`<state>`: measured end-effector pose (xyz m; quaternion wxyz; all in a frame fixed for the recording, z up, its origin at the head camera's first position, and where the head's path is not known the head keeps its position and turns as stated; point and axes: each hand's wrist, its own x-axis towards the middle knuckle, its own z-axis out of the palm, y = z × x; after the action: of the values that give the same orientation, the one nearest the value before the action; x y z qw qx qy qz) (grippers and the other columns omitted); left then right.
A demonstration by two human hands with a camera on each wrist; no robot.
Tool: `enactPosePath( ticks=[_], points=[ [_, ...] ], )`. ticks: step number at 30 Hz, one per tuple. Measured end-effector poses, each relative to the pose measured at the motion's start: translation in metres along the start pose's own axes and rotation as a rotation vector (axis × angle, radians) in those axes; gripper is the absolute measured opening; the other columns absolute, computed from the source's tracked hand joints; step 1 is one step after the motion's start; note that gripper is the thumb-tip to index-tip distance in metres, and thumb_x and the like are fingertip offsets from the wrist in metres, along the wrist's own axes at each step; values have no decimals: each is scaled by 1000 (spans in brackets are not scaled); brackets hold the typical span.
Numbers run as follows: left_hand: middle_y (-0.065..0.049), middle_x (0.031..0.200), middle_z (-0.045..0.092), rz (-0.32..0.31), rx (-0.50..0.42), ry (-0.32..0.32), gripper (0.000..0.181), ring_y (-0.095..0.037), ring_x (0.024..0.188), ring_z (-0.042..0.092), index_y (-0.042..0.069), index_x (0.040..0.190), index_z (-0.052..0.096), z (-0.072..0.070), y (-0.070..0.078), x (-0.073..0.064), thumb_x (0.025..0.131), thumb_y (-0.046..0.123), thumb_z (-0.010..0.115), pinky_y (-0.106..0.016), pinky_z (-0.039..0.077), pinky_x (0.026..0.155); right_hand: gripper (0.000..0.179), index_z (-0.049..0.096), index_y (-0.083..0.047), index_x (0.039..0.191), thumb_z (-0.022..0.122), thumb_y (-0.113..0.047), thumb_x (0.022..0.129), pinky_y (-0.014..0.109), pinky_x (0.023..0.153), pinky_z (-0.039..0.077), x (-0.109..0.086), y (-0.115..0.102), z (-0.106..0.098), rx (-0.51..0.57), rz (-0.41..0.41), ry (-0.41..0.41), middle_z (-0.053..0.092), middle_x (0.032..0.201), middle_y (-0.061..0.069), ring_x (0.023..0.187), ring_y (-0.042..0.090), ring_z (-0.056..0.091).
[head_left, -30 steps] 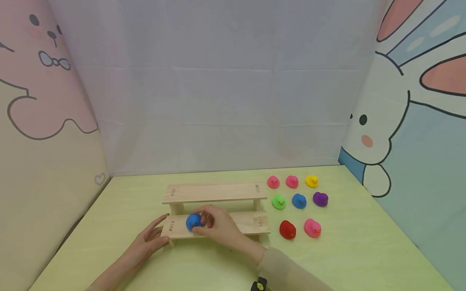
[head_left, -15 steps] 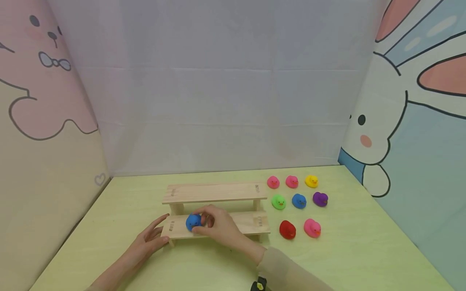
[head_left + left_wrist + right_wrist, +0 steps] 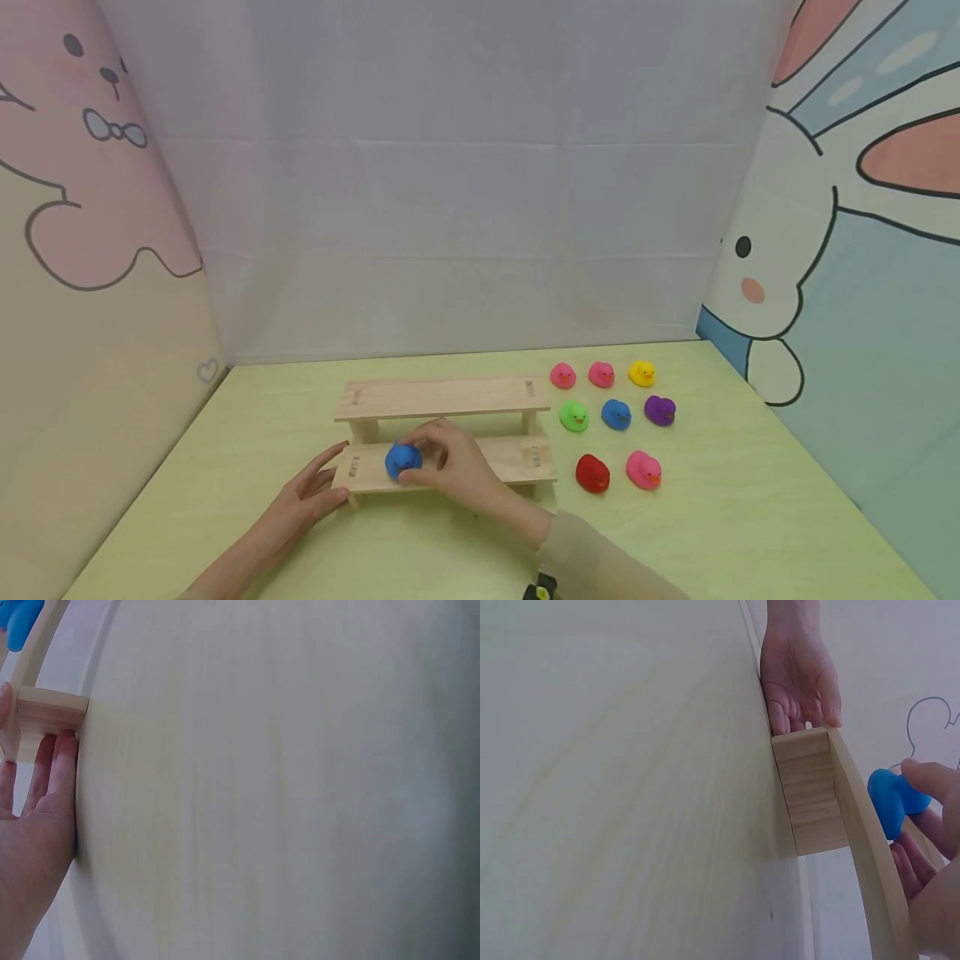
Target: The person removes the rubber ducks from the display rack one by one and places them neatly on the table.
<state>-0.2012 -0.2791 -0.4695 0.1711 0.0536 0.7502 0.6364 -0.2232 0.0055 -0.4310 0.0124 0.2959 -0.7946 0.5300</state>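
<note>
A blue rubber duck point(image 3: 401, 461) sits on the left part of the lower board point(image 3: 504, 457) of a two-step wooden stand. My right hand point(image 3: 459, 473) pinches it from the right, thumb at the front and fingers behind. The right wrist view shows the same duck point(image 3: 889, 802) from the side, touching the board or just above it; I cannot tell which. At the stand's left end my left hand point(image 3: 298, 507) rests with spread, fairly straight fingers. The left wrist view has those fingers point(image 3: 66, 761) against the stand's leg point(image 3: 52, 709).
The upper board point(image 3: 442, 397) rises behind the lower one. To the right, several ducks stand in rows, among them a green duck point(image 3: 574, 416), another blue duck point(image 3: 617, 414), a purple duck point(image 3: 660, 410), a yellow duck point(image 3: 642, 373) and a red duck point(image 3: 592, 473).
The blue duck in my right hand has shifted slightly to the right and toward me, and turned a little. My left hand has stayed in place at the stand's end.
</note>
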Motion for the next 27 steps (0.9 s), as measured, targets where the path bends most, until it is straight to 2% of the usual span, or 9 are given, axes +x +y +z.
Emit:
enactPosePath(
  ticks=[5, 7, 10, 16, 21, 27],
  points=[
    [0, 136, 53, 6, -2, -14, 75, -3, 115, 61, 19, 159, 15, 0, 0, 0, 98, 14, 59, -18, 48, 95, 35, 70, -21, 116, 81, -27, 83, 19, 74, 50, -6, -4, -8, 46, 51, -53, 64, 115, -1, 97, 15, 60],
    [-1, 137, 53, 4, 0, -14, 75, -4, 114, 61, 20, 159, 15, 0, 0, 0, 98, 15, 59, -18, 48, 95, 35, 70, -22, 116, 80, -26, 83, 20, 77, 51, -9, -4, -12, 61, 70, -69, 63, 115, -2, 98, 11, 61],
    [-2, 137, 52, 1, 1, -9, 75, -4, 114, 62, 20, 159, 15, 0, 0, 0, 98, 15, 59, -17, 48, 94, 35, 70, -22, 117, 80, -24, 84, 21, 79, 53, -13, -5, -20, 73, 91, -83, 63, 115, -2, 99, 11, 63],
    [1, 136, 52, 10, 5, -11, 75, -2, 115, 61, 19, 159, 15, -1, -2, 0, 98, 14, 59, -18, 48, 95, 33, 71, -21, 115, 80, -24, 83, 21, 80, 54, -21, -6, -36, 55, 120, -89, 64, 115, -1, 100, 14, 65],
    [-3, 138, 52, 2, 7, 0, 75, -1, 115, 60, 20, 159, 16, -1, -3, 1, 98, 14, 59, -18, 48, 94, 32, 71, -22, 114, 80, -26, 83, 26, 83, 54, -29, -4, -53, 37, 152, -81, 65, 116, -1, 102, 16, 64],
    [-2, 137, 52, 4, 8, -21, 76, -2, 115, 61, 21, 159, 14, -2, -3, 2, 98, 15, 59, -17, 48, 95, 34, 70, -23, 115, 80, -27, 83, 30, 86, 56, -40, 1, -74, 15, 166, -63, 66, 118, 0, 103, 16, 64]
  ],
)
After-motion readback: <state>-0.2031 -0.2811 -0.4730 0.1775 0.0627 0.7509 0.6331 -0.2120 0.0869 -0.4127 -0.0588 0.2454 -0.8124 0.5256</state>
